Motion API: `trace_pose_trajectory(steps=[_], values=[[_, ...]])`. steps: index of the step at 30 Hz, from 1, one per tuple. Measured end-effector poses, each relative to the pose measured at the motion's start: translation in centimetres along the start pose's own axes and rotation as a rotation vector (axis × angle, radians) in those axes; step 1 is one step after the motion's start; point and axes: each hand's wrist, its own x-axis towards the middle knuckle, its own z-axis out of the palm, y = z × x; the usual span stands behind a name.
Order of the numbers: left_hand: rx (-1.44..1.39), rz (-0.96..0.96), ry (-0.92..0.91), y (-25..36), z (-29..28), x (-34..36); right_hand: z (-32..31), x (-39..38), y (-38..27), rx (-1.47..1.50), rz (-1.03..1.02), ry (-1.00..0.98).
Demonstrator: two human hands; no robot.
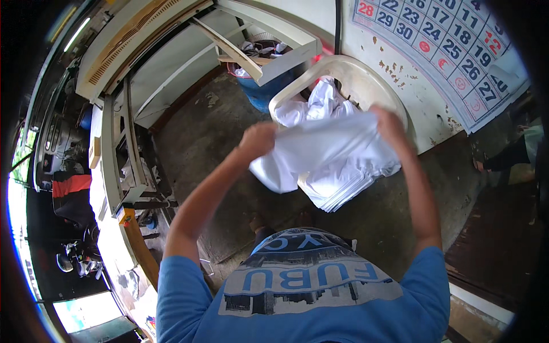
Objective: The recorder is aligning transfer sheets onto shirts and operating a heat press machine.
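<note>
A: 2 hands, both up in front of the chest. The left hand (258, 139) is closed in a fist on one top corner of a white cloth garment (320, 150), and the right hand (390, 123) is closed on the other corner, so the cloth is stretched flat between them.

B: Where does the garment sit in the scene?

A: In the air, just nearer than a white plastic chair (366, 86) that stands at the far side by the wall. Its lower edge hangs down.

B: How far along would you say it is?

A: I'd judge 1 piece in hand, only spread out, no fold made in it yet. A flat stack of folded white cloth (343, 186) hangs off the chair's near edge, so some looks done. Crumpled white cloth (321, 98) on the seat farther back looks left to do.
</note>
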Motion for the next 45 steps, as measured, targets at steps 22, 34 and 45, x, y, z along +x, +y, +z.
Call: trace_pose_trajectory(steps=[22,34,45], values=[[0.108,0.156,0.278,-6.6,6.8,-6.0,-1.8,-15.4,-14.6,0.525,-0.011,-0.565],[0.066,-0.402,-0.155,-11.8,16.4,-19.7,14.5,-12.5,5.3,0.244,0.242,0.174],[-0.331,-0.58,-0.55,-11.5,19.3,-25.9,14.7,-9.5,11.8,0.561,0.75,-0.148]])
